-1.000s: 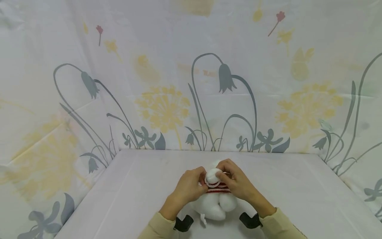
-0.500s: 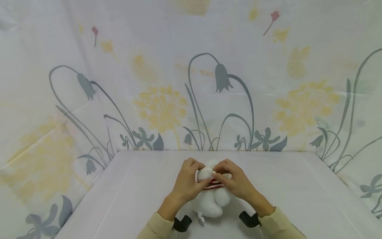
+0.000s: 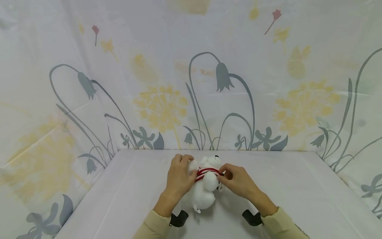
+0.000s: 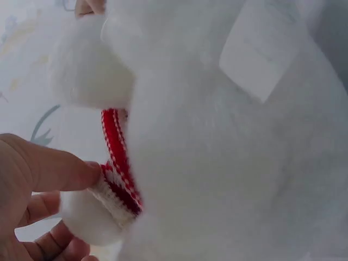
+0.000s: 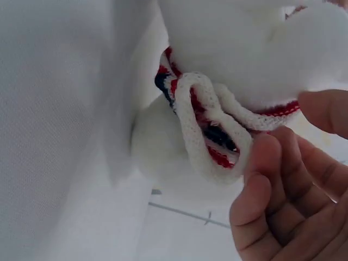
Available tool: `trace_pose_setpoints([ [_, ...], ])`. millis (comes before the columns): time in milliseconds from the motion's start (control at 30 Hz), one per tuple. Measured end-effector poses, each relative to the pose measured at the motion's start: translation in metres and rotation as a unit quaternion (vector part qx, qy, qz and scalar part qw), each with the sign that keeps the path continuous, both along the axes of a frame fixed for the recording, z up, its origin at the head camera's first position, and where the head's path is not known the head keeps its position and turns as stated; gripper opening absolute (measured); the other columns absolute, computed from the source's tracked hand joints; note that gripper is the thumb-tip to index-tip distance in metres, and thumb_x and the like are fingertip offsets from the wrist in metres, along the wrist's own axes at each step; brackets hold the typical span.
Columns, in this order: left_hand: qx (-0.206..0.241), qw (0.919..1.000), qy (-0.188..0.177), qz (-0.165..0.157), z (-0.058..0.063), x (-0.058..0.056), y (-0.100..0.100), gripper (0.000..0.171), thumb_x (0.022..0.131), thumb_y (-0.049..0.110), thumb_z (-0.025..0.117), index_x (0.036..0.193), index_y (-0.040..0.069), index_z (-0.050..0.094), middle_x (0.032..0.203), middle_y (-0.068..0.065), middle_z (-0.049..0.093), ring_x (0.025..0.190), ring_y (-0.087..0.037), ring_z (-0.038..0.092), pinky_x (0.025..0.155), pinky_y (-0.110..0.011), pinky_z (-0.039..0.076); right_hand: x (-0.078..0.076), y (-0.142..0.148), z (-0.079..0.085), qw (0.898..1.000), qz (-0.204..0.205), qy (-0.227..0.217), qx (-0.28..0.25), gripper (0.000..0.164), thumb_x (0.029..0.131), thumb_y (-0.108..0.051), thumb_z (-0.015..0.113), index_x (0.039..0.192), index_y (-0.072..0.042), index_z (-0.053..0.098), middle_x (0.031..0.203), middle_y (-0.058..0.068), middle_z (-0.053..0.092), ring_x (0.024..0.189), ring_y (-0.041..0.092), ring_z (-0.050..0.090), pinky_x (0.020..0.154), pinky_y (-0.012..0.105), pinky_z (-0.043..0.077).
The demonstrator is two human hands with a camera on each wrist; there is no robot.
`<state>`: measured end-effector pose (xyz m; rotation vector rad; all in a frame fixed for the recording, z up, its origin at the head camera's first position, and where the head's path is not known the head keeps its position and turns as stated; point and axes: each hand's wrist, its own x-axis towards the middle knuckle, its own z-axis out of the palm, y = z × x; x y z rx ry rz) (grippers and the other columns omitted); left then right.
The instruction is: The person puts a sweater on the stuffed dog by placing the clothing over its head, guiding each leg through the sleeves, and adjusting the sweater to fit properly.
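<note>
A white plush toy animal (image 3: 204, 198) with a black nose lies on the table in the head view. Round its upper body is a small knitted sweater (image 3: 206, 171) in red, white and navy. My left hand (image 3: 178, 176) grips the toy's left-hand side; in the left wrist view its thumb (image 4: 81, 173) presses the cream knit edge, with fingers behind a round white limb (image 4: 92, 217). My right hand (image 3: 237, 179) pinches the sweater's edge on the other side. In the right wrist view, a loose white-rimmed knit opening (image 5: 215, 130) hangs beside its curled fingers (image 5: 263, 157).
The white table (image 3: 128, 192) spreads around the toy. Behind it hangs a flower-printed cloth (image 3: 161, 66). Black wrist pieces (image 3: 252, 218) sit below both forearms. A white tag (image 4: 261, 51) sticks out from the toy.
The toy has turned and shifted slightly left, so its head with the black nose now shows at the top. My left hand has moved left; the right hand now holds the sweater's right side.
</note>
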<state>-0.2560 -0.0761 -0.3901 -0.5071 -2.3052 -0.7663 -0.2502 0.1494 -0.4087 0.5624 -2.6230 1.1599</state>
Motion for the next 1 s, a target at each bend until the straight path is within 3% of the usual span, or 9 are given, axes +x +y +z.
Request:
trace_pose_setpoints([
  [100, -0.002, 0.9998, 0.016, 0.011, 0.001, -0.001, 0.000, 0.033, 0.068, 0.005, 0.079, 0.096, 0.009, 0.064, 0.087, -0.007, 0.050, 0.081, -0.024, 0.050, 0.066, -0.037, 0.047, 0.001, -0.001, -0.001, 0.999, -0.011, -0.032, 0.030, 0.013, 0.087, -0.030, 0.069, 0.093, -0.020, 0.063, 0.061, -0.008, 0.057, 0.053, 0.008, 0.051, 0.049, 0.027, 0.041],
  [167, -0.002, 0.9999, 0.010, 0.000, 0.001, -0.002, 0.000, 0.028, 0.068, 0.003, 0.078, 0.092, 0.009, 0.065, 0.081, -0.004, 0.051, 0.076, -0.021, 0.048, 0.064, -0.033, 0.045, 0.001, -0.002, -0.001, 0.998, -0.021, -0.046, 0.043, 0.018, 0.086, -0.036, 0.070, 0.093, -0.021, 0.063, 0.061, -0.008, 0.058, 0.053, 0.008, 0.052, 0.049, 0.028, 0.041],
  [267, 0.000, 0.9985, -0.021, -0.051, 0.002, -0.001, 0.000, 0.019, 0.073, 0.000, 0.073, 0.087, 0.010, 0.066, 0.073, 0.002, 0.050, 0.069, -0.014, 0.047, 0.061, -0.027, 0.042, 0.001, -0.004, -0.002, 0.997, -0.026, -0.053, 0.047, 0.024, 0.084, -0.040, 0.071, 0.095, -0.021, 0.062, 0.065, -0.009, 0.061, 0.057, 0.007, 0.054, 0.051, 0.028, 0.043],
  [433, -0.004, 0.9873, -0.067, -0.144, 0.004, 0.003, 0.001, 0.017, 0.080, -0.002, 0.063, 0.091, 0.011, 0.065, 0.074, 0.006, 0.052, 0.067, -0.008, 0.046, 0.060, -0.022, 0.042, 0.000, -0.006, -0.006, 0.999, -0.008, -0.027, 0.024, 0.029, 0.083, -0.033, 0.073, 0.105, -0.018, 0.061, 0.081, -0.008, 0.064, 0.065, 0.007, 0.057, 0.057, 0.026, 0.045],
  [533, -0.012, 0.9823, -0.073, -0.172, 0.005, 0.004, 0.000, 0.018, 0.081, -0.001, 0.061, 0.095, 0.010, 0.064, 0.076, 0.006, 0.052, 0.067, -0.009, 0.047, 0.060, -0.022, 0.042, -0.001, -0.008, -0.010, 0.999, 0.008, -0.035, -0.003, 0.032, 0.085, -0.029, 0.072, 0.111, -0.015, 0.059, 0.088, -0.002, 0.066, 0.064, 0.009, 0.057, 0.056, 0.026, 0.047],
  [700, -0.019, 0.9742, -0.090, -0.206, 0.008, 0.006, -0.002, 0.021, 0.082, 0.005, 0.064, 0.103, 0.011, 0.062, 0.078, 0.000, 0.052, 0.069, -0.016, 0.050, 0.062, -0.022, 0.040, -0.002, -0.010, -0.016, 0.993, 0.035, -0.094, -0.060, 0.040, 0.087, -0.029, 0.070, 0.120, -0.015, 0.053, 0.102, 0.007, 0.065, 0.063, 0.015, 0.062, 0.056, 0.029, 0.049],
  [867, -0.038, 0.9714, -0.099, -0.212, 0.009, 0.006, -0.002, 0.030, 0.081, 0.015, 0.073, 0.108, 0.014, 0.061, 0.080, -0.003, 0.051, 0.073, -0.019, 0.050, 0.064, -0.022, 0.040, -0.004, -0.011, -0.019, 0.982, 0.060, -0.125, -0.125, 0.045, 0.087, -0.026, 0.070, 0.125, -0.014, 0.050, 0.108, 0.011, 0.062, 0.069, 0.020, 0.064, 0.060, 0.032, 0.051],
  [1000, -0.035, 0.9702, -0.109, -0.213, 0.009, 0.006, -0.001, 0.031, 0.080, 0.012, 0.077, 0.107, 0.014, 0.063, 0.082, -0.001, 0.052, 0.075, -0.017, 0.052, 0.066, -0.022, 0.043, -0.003, -0.014, -0.018, 0.969, 0.089, -0.141, -0.180, 0.040, 0.089, -0.019, 0.067, 0.124, -0.010, 0.050, 0.103, 0.013, 0.060, 0.074, 0.023, 0.064, 0.063, 0.033, 0.053],
])
